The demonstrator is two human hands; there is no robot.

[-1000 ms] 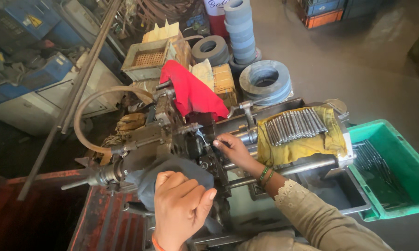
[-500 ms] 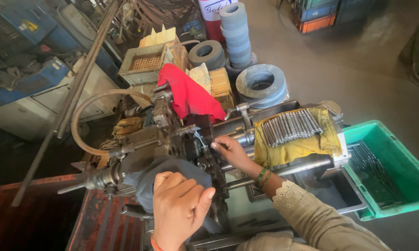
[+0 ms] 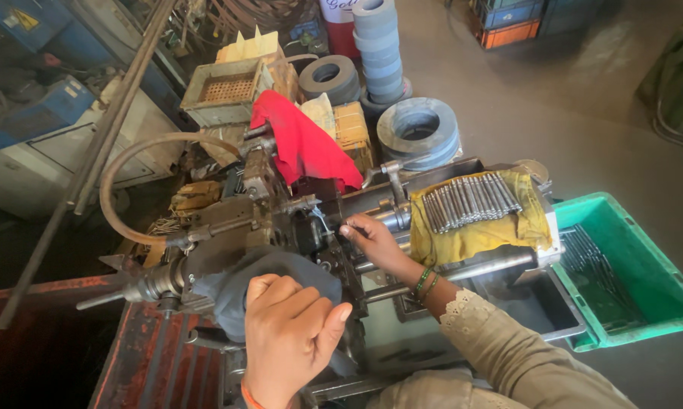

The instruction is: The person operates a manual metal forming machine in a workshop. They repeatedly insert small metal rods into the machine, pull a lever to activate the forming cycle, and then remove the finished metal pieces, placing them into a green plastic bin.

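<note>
A greasy metal machine point(image 3: 235, 227) fills the middle of the view. My left hand point(image 3: 288, 333) rests curled on a dark grey cloth-covered knob point(image 3: 235, 284) at the machine's near side. My right hand point(image 3: 372, 242) reaches into the machine's centre, its fingertips pinched on a small part by the spindle; what they pinch is too small to tell. To the right of that hand lies a row of several thin metal rods point(image 3: 466, 201) on a yellow cloth point(image 3: 500, 231).
A green plastic crate point(image 3: 637, 303) holding more rods stands at the right. A red rag point(image 3: 300, 144) drapes over the machine's back. Stacked grey rings point(image 3: 417, 132), a curved hose point(image 3: 118, 189) and a long steel bar point(image 3: 92, 159) crowd the rear and left.
The view has shifted slightly. Both hands keep their places, the left on the covered knob and the right at the machine's centre.
</note>
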